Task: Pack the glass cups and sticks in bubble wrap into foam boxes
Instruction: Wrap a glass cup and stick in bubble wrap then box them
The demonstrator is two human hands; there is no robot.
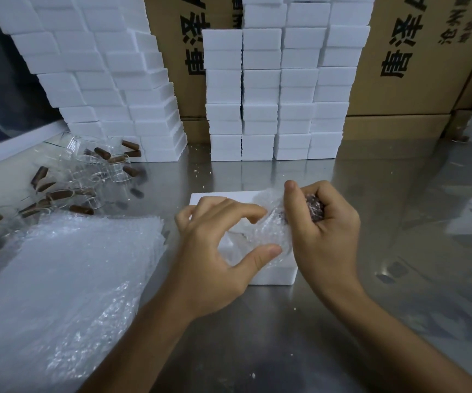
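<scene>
An open white foam box (271, 275) lies on the steel table in front of me. Over it, both hands hold a bubble-wrapped bundle (260, 231). My left hand (215, 251) pinches its left end between thumb and forefinger. My right hand (322, 225) curls round its right end, where a dark brown stick shows through the wrap. Whether a glass cup is inside I cannot tell. Loose clear glass cups (98, 171) and brown sticks (59, 194) lie in a heap at the left.
A stack of bubble wrap sheets (59, 279) lies at the near left. Stacks of closed foam boxes (277, 95) stand along the back, a leaning stack (101, 75) at back left. Cardboard cartons (399, 66) rise behind them.
</scene>
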